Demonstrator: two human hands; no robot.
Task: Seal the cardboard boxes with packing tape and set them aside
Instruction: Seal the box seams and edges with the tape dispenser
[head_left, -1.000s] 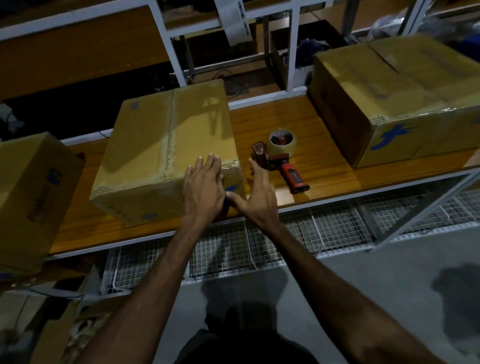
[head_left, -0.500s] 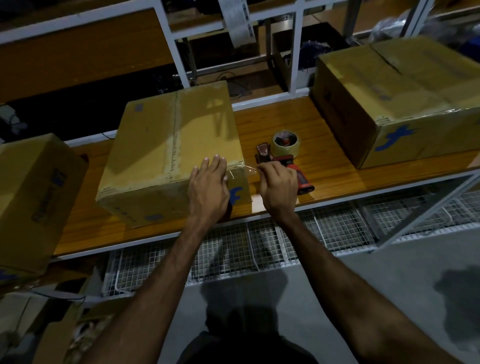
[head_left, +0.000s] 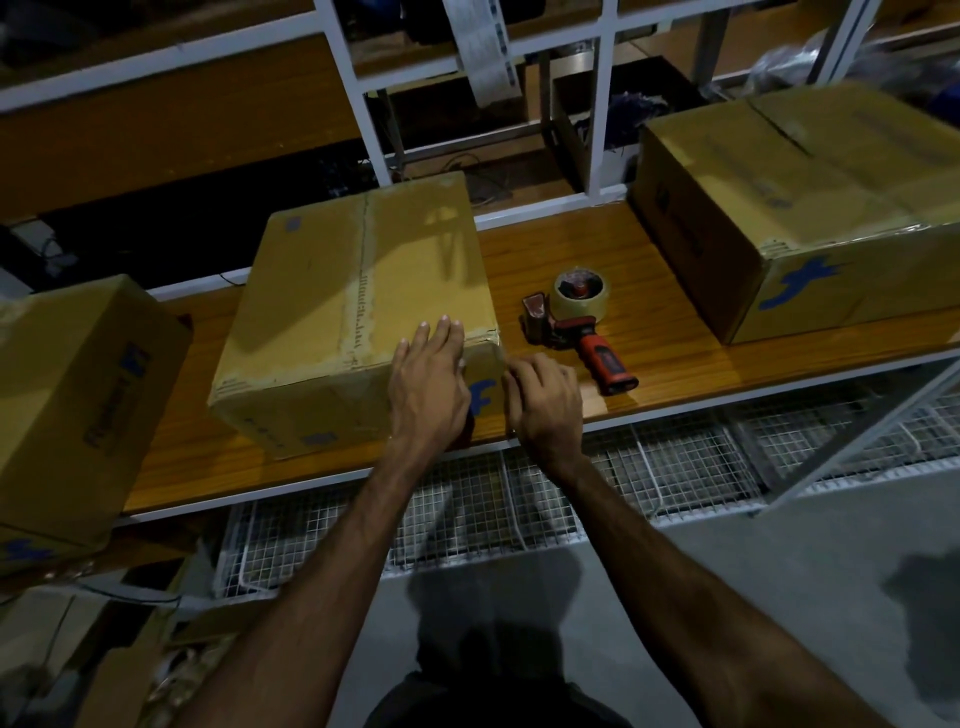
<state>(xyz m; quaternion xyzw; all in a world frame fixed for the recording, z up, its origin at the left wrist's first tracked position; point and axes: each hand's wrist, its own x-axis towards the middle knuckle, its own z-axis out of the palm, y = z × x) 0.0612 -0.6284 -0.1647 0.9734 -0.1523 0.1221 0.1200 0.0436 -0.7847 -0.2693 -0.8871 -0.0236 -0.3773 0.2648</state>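
- Left box (head_left: 78, 405): a cardboard carton at the far left edge of the view, partly cut off by the frame. It carries blue print on its near face and sits at the left end of the wooden bench (head_left: 675, 374).
- Middle box (head_left: 353, 312): stands on the bench in front of the person. Its flaps are down, and a strip of tape runs along the centre seam of the top. A blue logo shows on the near face, close to the right corner.
- Left hand (head_left: 428, 384): lies flat over the near right top edge of the middle box. The fingers are straight and close together, with fingertips on the top panel and the palm hanging over the near face. It presses on the box and grips nothing.
- Right hand (head_left: 543, 400): sits just beside the near right corner of the middle box. The fingers are curled inward towards that corner. Whether they pinch a tape end or hold nothing cannot be determined; the fingertips are hidden behind the hand.
- Tape dispenser (head_left: 576, 325): lies on the bench, untouched, near the right hand and just beyond it. It has a red handle and carries a roll of clear tape.
- Right box (head_left: 810, 208): a larger carton at the right end of the bench, well apart from both hands. Glossy tape is visible along its top edge.
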